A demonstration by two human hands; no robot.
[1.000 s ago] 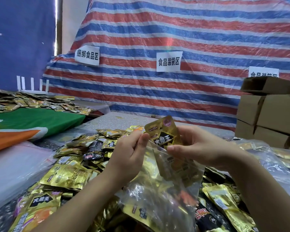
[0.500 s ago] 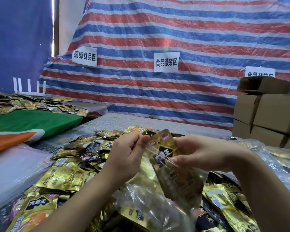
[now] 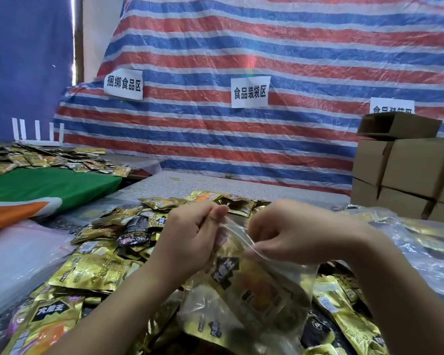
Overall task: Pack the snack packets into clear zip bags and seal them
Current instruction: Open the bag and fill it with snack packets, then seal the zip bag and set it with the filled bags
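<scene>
Left hand [image 3: 190, 242] and right hand [image 3: 300, 234] pinch the mouth of a clear zip bag [image 3: 254, 298]. Gold snack packets [image 3: 244, 285] sit inside it. Loose packets [image 3: 92, 272] cover the worktop [image 3: 241, 184]

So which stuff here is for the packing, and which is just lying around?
For the job:
- clear zip bag pinched at the top by both hands, left and right
- gold packet inside it
- loose snack packets on the table

Just lying about:
- cardboard boxes
- striped tarp
- paper signs
- green cloth
</scene>
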